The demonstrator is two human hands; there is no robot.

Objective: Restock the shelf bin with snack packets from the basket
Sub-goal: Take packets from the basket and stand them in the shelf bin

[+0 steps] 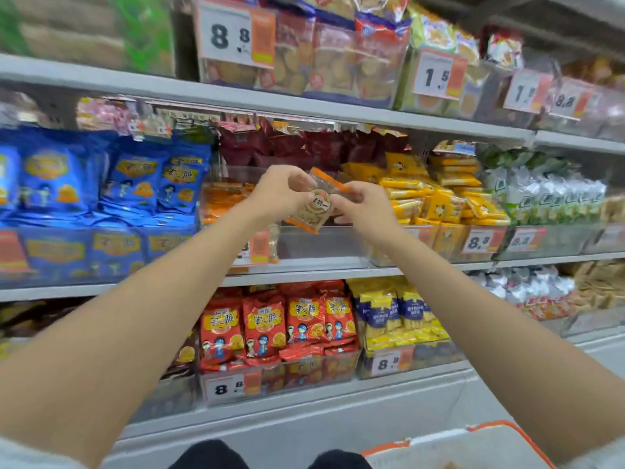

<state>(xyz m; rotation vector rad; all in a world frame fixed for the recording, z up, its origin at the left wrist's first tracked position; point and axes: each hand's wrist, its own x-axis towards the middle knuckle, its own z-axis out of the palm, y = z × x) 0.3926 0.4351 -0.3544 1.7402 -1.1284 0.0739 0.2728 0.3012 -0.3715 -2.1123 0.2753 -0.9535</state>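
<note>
The left hand [280, 192] and right hand [367, 206] each pinch one clear, orange-edged snack packet [314, 211], seemingly just above the transparent shelf bin [321, 243], with the basket [490, 426] well below.

The middle shelf [304, 277] before me carried bins side by side: blue packets [50, 177] at my left, a clear bin [321, 245] with orange packets [223, 201] in the centre, yellow packets [439, 198] at my right — red packets [263, 326] stood on the shelf below [338, 390]
</note>
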